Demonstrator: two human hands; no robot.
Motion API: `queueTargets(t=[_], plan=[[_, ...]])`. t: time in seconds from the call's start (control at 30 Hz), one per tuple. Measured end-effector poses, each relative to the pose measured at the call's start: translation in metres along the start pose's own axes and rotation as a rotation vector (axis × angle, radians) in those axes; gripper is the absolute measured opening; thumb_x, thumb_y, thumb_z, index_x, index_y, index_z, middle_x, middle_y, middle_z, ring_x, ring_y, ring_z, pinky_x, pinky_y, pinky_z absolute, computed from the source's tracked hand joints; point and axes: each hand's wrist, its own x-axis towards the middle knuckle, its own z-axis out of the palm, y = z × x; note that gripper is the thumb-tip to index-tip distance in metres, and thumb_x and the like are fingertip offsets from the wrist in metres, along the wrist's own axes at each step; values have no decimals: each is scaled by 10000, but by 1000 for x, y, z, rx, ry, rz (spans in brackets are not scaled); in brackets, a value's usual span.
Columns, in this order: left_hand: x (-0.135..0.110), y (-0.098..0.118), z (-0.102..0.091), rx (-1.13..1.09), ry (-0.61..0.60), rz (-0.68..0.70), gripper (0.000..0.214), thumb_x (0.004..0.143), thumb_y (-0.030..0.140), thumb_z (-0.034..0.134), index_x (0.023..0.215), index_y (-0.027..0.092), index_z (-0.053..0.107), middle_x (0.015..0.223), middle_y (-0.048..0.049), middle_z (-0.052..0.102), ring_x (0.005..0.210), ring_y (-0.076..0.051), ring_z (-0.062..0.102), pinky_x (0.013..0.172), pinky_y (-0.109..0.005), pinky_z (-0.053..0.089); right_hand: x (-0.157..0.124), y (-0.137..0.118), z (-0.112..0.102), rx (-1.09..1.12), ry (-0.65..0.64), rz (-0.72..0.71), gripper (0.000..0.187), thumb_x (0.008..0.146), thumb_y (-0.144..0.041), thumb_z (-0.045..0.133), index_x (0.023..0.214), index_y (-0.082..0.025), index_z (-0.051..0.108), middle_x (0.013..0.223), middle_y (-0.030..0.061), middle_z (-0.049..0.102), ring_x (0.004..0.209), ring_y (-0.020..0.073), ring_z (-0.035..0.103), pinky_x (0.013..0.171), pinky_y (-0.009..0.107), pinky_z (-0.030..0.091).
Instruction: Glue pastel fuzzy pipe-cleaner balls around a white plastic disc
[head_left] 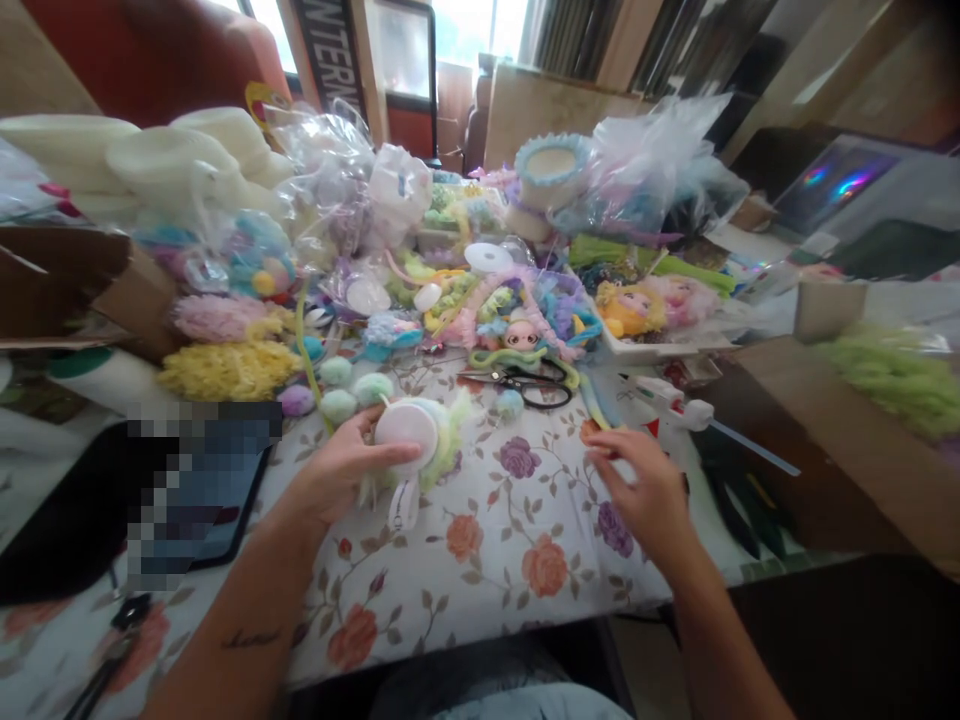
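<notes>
My left hand [341,470] is closed around a round white disc [406,437] backed with fluffy pale green and blue yarn, the thumb lying across its face. A small white tag [403,505] hangs below the disc. Over the floral cloth to the right, my right hand [646,485] has its thumb and fingertips pinched together. A yellow-and-blue fuzzy strip [595,402] runs up to those fingertips; whether they grip it or something smaller is unclear. Black-handled scissors [536,380] and a pale blue pompom [509,403] lie between the hands.
Green pompoms [337,405] sit beyond my left hand. A glue gun [671,402] with a clear stick lies right, near a cardboard box [795,430]. Left are a phone [225,490] and yellow yarn [229,372]. Doll heads [630,308], plastic bags and foam shapes crowd the back.
</notes>
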Motion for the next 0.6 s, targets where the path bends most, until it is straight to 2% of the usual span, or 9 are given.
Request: queueTargets(t=[0.07, 0.13, 0.23, 0.3, 0.4, 0.47, 0.6], plan=[[1, 1, -5, 84, -17, -4, 545, 478, 54, 866, 987, 184, 722, 890, -66, 753, 713, -195, 705, 571, -203, 547, 23, -14, 23, 62, -143, -180, 242, 924, -180, 487, 1055, -233, 683, 1088, 110, 684, 1061, 270, 607, 922, 440, 496], [2, 1, -7, 100, 11, 19, 624, 432, 11, 865, 1012, 188, 717, 946, -70, 750, 750, -203, 710, 588, -201, 549, 45, -24, 43, 14, -226, -299, 319, 906, -95, 456, 1098, -219, 679, 1203, 138, 636, 1172, 283, 544, 965, 460, 476], [1, 2, -8, 47, 57, 80, 714, 434, 19, 877, 1092, 219, 686, 976, -51, 739, 763, -185, 702, 598, -185, 537, 68, -30, 65, -136, -305, -434, 337, 869, -23, 456, 1050, -172, 697, 1299, 184, 574, 1265, 312, 467, 1020, 481, 420], [1, 2, -7, 9, 22, 82, 767, 484, 80, 889, 1190, 224, 625, 911, -42, 732, 722, -183, 692, 590, -204, 533, 74, -29, 73, -201, -340, -467, 280, 871, -30, 477, 971, -155, 707, 1310, 199, 566, 1272, 331, 454, 1026, 494, 397], [0, 1, -6, -82, -3, 73, 803, 516, 143, 897, 1237, 211, 551, 840, -28, 715, 690, -191, 682, 596, -239, 534, 76, -25, 78, -139, -352, -410, 211, 887, -76, 495, 847, -157, 686, 1244, 197, 607, 1227, 334, 487, 1006, 509, 393], [0, 1, -5, -152, 19, 91, 732, 505, 147, 901, 1160, 193, 576, 838, -20, 711, 697, -186, 677, 614, -242, 533, 75, -20, 76, 36, -334, -319, 183, 892, -116, 499, 799, -169, 647, 1169, 175, 641, 1163, 309, 534, 987, 490, 405], [0, 2, -2, -197, 4, 110, 487, 524, 177, 897, 952, 126, 671, 853, -52, 723, 718, -183, 676, 671, -253, 534, 77, -12, 68, 536, -275, 68, 142, 913, -313, 533, 859, -191, 582, 996, 103, 685, 938, 227, 620, 807, 364, 482]])
